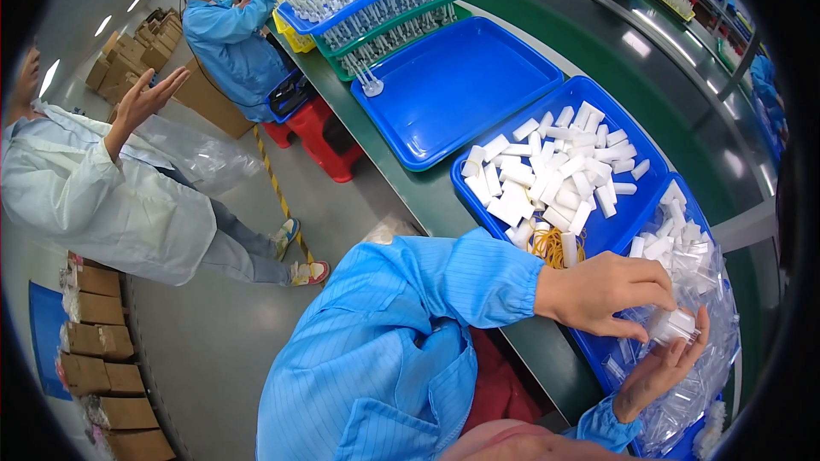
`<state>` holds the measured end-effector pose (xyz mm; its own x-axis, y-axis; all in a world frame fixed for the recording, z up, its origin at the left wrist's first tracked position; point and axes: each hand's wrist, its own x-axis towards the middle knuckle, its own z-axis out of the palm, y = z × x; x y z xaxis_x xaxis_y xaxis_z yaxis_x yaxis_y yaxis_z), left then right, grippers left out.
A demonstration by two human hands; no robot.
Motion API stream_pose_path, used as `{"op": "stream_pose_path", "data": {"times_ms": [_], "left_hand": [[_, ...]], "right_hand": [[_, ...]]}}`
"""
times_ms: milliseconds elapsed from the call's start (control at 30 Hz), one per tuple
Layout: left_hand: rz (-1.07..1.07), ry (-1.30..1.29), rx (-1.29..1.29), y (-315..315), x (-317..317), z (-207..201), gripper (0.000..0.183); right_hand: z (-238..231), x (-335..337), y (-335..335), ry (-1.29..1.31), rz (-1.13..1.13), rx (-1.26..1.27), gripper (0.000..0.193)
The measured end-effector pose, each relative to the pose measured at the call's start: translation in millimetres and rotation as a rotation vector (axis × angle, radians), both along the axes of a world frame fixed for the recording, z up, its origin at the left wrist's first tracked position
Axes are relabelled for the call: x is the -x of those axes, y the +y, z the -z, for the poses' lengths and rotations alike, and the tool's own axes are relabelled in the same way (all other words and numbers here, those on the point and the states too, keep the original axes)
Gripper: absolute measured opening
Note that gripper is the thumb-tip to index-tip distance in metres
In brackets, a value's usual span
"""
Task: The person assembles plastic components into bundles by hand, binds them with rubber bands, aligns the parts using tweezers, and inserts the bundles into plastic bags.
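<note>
Head view, 2 hands [595, 293] clamped on white piece [670, 327], partly hidden, shape unclear

Factory workshop: long bench [436, 205], trays [470, 77], stacked cartons [102, 337]

Smooth, glossy plastic is seen in the blue tray [465, 85]. A matt finish is shown by the white blocks [555, 172], a shinier one by the held white piece [670, 326]. Clear film [723, 324] is crinkled; the blue sleeve [491, 282] is made of fine-lined cloth, the boxes [96, 376] of cardboard.
</note>
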<state>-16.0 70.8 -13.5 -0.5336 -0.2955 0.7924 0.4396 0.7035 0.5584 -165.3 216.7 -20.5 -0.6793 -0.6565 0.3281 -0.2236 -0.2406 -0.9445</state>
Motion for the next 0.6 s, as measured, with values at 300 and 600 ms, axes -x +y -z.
{"op": "stream_pose_path", "data": {"times_ms": [300,600], "left_hand": [[0.055,-0.027,0.049,0.7,-3.2,-0.7,0.048],[0.038,0.008,0.073,0.5,-4.1,-0.8,0.048]], "right_hand": [[-3.7,-2.5,0.4,0.049,-0.063,-0.039,0.061],[-8.2,-9.6,-2.4,0.064,-0.048,-0.095,0.070]]}}
